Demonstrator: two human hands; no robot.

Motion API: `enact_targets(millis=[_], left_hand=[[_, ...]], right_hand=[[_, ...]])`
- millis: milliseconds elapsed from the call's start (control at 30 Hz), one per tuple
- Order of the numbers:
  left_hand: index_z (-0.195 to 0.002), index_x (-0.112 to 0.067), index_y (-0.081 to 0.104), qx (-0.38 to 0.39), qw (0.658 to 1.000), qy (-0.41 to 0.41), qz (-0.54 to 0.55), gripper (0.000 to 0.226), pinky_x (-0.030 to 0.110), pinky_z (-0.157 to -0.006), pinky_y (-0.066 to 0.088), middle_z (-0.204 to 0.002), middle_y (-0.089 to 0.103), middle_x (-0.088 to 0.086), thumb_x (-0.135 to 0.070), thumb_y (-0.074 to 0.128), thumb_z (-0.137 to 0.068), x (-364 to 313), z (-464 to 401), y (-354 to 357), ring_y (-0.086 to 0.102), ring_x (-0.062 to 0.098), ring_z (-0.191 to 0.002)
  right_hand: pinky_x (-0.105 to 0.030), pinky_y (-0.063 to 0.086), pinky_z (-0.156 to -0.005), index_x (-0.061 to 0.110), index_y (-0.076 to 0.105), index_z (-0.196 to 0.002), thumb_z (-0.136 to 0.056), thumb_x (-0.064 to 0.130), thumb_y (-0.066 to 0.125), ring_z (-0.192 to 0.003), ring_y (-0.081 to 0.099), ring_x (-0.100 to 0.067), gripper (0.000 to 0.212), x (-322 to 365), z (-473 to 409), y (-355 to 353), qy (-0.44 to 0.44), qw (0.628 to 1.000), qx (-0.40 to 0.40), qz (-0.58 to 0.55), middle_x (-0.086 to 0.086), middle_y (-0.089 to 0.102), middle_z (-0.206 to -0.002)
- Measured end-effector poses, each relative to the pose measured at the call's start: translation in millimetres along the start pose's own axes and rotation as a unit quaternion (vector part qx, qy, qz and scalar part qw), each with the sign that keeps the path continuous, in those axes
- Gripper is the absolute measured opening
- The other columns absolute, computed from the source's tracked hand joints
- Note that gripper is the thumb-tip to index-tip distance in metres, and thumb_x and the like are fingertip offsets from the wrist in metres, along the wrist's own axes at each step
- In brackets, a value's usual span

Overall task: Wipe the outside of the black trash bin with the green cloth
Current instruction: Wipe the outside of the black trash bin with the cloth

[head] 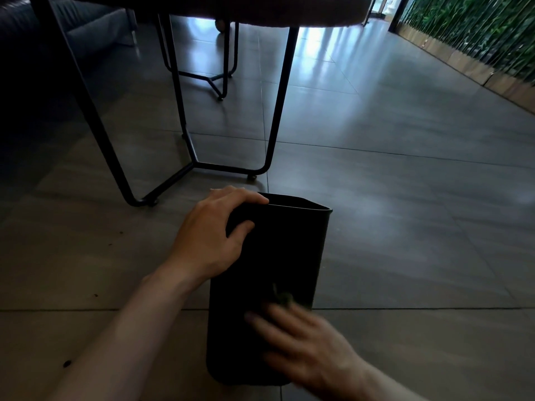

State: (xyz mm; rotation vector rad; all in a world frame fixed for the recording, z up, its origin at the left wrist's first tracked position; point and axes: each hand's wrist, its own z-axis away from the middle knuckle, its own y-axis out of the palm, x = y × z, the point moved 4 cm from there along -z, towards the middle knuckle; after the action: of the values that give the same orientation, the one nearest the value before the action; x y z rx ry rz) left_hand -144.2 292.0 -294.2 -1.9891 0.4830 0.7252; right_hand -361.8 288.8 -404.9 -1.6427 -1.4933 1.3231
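— What's the black trash bin (278, 250) doing?
— Lying tipped on the tiled floor (405, 227), open mouth pointing away from me, one flat side up.
— And the green cloth (285, 298)?
— Bunched low on that side, blurred, mostly hidden.

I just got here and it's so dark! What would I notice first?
First, the black trash bin low in the middle, tipped over, its open rim pointing away. The left hand grips its rim, while the blurred right hand presses a bit of green cloth against its side. Behind stands a table's black metal legs.
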Motion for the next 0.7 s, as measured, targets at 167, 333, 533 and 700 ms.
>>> enact_targets(millis=[167, 333, 533, 700], left_hand=[[-0.118, -0.038, 0.065, 0.005, 1.000, -0.011, 0.013, 0.044, 0.033, -0.101, 0.048, -0.114, 0.065, -0.020, -0.010, 0.071, -0.085, 0, 2, -2, 0.059, 0.006, -0.115], [-0.118, -0.037, 0.065, 0.013, 1.000, -0.003, 0.019, 0.044, 0.037, -0.100, 0.049, -0.114, 0.064, -0.022, -0.009, 0.071, -0.085, -2, 2, -3, 0.058, 0.005, -0.116], [-0.117, -0.036, 0.066, 0.009, 1.000, 0.000, 0.018, 0.044, 0.035, -0.102, 0.048, -0.115, 0.065, -0.020, -0.008, 0.072, -0.084, 1, 2, -4, 0.058, 0.004, -0.116], [-0.118, -0.035, 0.066, 0.012, 1.000, -0.006, 0.026, 0.044, 0.037, -0.101, 0.049, -0.115, 0.065, -0.019, -0.007, 0.073, -0.084, 3, 0, -5, 0.060, 0.007, -0.115]], right_hand=[[-0.044, 0.044, -0.113, 0.027, 0.062, -0.125, -0.107, 0.019, 0.054, -0.136, 0.054, -0.033, 0.022, -25, 3, -18, 0.050, 0.999, -0.003, -0.017, -0.008, 0.054, -0.153], [-0.052, 0.045, -0.109, 0.020, 0.062, -0.136, -0.097, 0.017, 0.072, -0.140, 0.047, -0.036, 0.041, -106, -39, -58, 0.291, 0.946, -0.144, -0.023, -0.011, 0.049, -0.154], [-0.043, 0.043, -0.111, 0.026, 0.063, -0.121, -0.108, 0.020, 0.052, -0.138, 0.048, -0.034, 0.018, -8, 4, -8, 0.058, 0.998, -0.022, -0.019, -0.008, 0.047, -0.154], [-0.043, 0.047, -0.110, 0.026, 0.071, -0.117, -0.103, 0.020, 0.060, -0.129, 0.058, -0.032, 0.018, -19, 32, -20, 0.095, 0.995, -0.016, -0.035, -0.008, 0.059, -0.148]])
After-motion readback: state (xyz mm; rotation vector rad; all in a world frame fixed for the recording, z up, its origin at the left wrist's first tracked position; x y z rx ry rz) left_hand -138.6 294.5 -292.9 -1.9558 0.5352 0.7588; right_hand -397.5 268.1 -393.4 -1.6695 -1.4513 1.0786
